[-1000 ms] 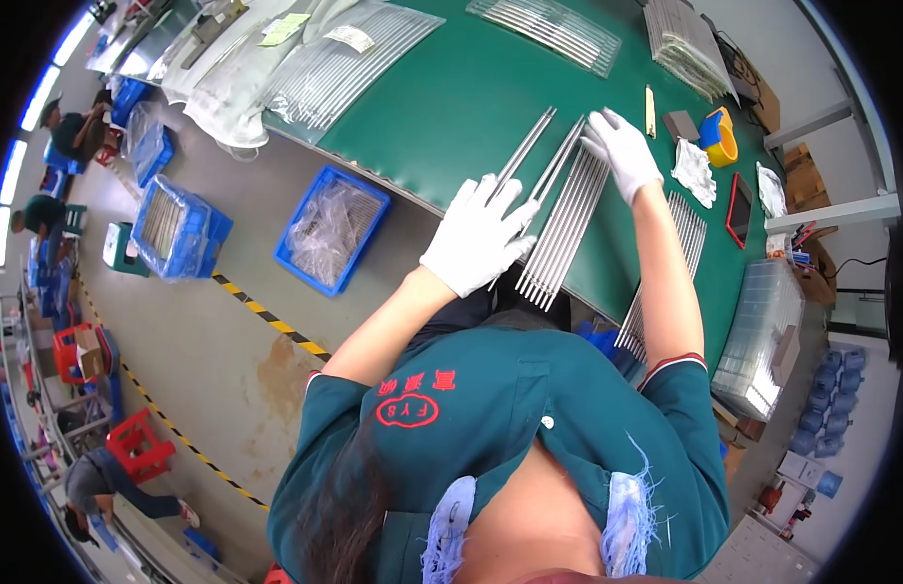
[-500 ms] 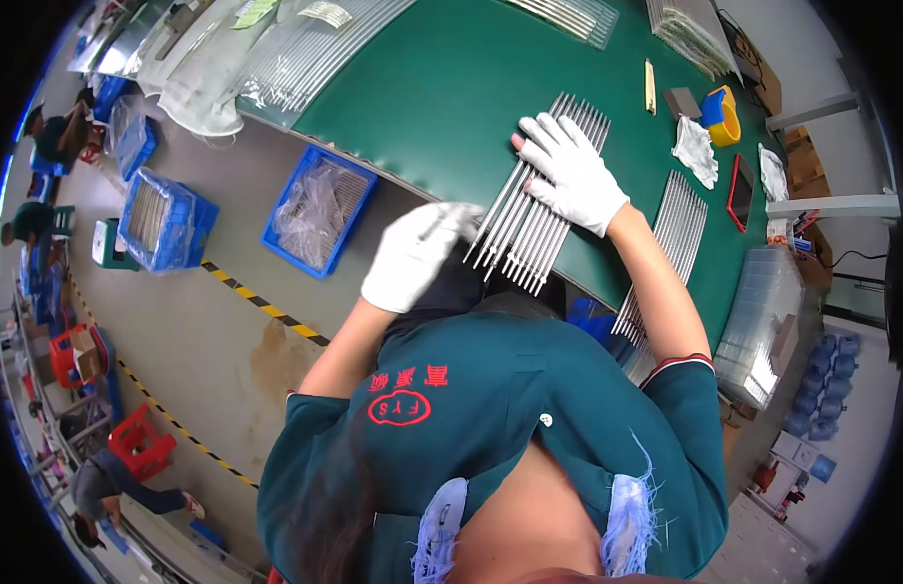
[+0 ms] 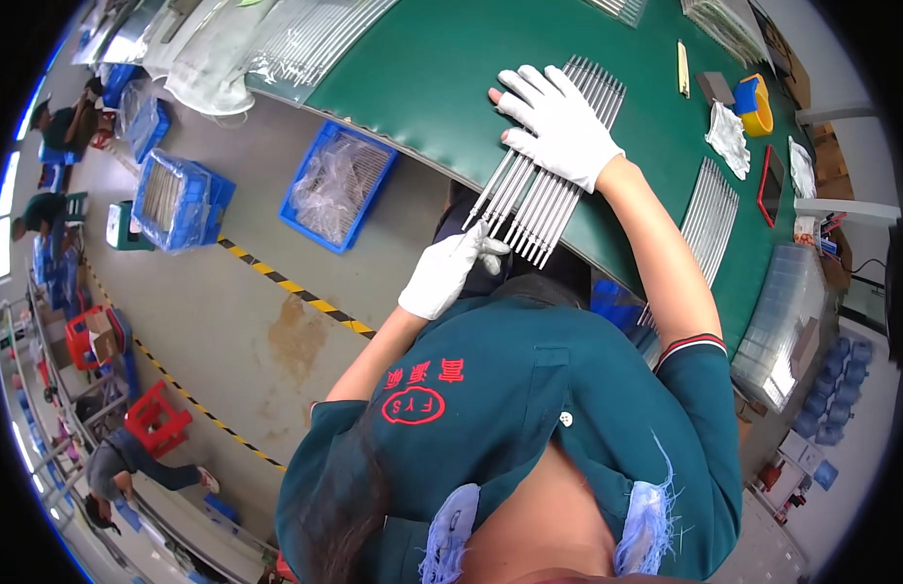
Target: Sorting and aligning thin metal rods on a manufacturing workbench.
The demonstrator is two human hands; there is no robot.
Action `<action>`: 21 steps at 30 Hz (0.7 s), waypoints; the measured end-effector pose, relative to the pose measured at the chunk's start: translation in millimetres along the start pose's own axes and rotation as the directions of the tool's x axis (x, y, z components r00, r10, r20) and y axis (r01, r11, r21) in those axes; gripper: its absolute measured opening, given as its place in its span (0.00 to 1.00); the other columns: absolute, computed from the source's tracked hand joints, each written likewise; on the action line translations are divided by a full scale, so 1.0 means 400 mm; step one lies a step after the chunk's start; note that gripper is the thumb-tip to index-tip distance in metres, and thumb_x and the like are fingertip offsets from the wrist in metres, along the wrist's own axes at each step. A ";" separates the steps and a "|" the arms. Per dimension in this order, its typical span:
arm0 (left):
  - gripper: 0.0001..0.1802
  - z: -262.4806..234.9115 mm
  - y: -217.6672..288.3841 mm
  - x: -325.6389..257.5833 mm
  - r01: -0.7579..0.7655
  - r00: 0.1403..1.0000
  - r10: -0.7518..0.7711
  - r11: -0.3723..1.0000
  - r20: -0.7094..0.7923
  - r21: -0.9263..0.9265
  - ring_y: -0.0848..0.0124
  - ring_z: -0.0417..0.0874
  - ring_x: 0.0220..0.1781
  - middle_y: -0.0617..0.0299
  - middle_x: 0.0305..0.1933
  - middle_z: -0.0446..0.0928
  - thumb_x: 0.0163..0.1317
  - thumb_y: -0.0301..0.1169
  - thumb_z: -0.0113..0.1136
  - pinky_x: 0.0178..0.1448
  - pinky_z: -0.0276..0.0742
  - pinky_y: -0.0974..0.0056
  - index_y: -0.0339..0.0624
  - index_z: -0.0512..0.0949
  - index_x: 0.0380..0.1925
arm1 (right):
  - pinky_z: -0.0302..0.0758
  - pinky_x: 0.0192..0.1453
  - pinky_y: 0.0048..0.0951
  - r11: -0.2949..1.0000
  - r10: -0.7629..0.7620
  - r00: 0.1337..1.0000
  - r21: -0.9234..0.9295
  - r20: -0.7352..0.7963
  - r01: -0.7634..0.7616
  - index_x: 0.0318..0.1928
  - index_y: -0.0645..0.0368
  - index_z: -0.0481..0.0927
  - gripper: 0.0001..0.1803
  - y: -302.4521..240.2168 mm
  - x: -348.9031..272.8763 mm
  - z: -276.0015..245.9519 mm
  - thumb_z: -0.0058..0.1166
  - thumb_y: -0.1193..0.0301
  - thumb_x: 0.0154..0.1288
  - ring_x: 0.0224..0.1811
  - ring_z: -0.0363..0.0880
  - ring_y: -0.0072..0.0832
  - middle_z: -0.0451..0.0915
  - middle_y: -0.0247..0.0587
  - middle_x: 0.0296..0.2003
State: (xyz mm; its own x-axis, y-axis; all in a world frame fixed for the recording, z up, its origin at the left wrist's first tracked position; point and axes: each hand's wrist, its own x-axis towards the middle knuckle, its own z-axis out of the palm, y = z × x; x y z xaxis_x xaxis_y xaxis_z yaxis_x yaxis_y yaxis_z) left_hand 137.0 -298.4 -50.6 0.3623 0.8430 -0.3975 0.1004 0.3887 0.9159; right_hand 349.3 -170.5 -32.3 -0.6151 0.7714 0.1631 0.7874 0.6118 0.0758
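Observation:
A row of slim metal rods lies side by side on the green table, their stepped near ends jutting over its front edge. My right hand, in a white glove with bare thumb and index fingertips, rests flat across the rods with fingers stretched. At the near ends of the leftmost rods is my white-gloved left hand. Its fingers are partly bent and apart, with the fingertips at the rod ends; a firm grip on any rod does not show. A second row of rods lies to the right, beyond my right forearm.
White gloves, a yellow-and-blue tape roll, a yellow-handled cutter and a red-edged phone lie at the right. Bagged rods lie far left. A blue crate stands on the floor. Other people work at the far left.
My left hand has come down and inward to the near ends of the rods. My right hand stays spread over them. The whole view has shifted slightly.

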 end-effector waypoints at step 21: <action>0.34 -0.010 -0.027 0.016 -0.003 0.994 -0.005 0.997 -0.105 -0.076 0.74 0.77 0.31 0.59 0.23 0.78 0.70 0.53 0.39 0.46 0.71 0.69 0.31 0.82 0.31 | 0.49 0.71 0.41 1.000 0.029 0.999 -0.002 -0.018 -0.029 0.62 0.52 0.68 0.29 -0.004 -0.012 -0.006 0.38 0.51 0.67 0.68 0.57 0.37 0.65 0.44 0.63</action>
State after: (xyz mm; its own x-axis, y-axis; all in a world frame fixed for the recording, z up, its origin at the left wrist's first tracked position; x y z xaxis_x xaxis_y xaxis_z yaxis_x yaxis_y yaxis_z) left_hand 134.7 -295.7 -63.3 0.2621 0.8756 -0.4058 0.0288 0.4132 0.9102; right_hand 351.0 -175.8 -30.8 -0.5911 0.7855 0.1833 0.8050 0.5888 0.0725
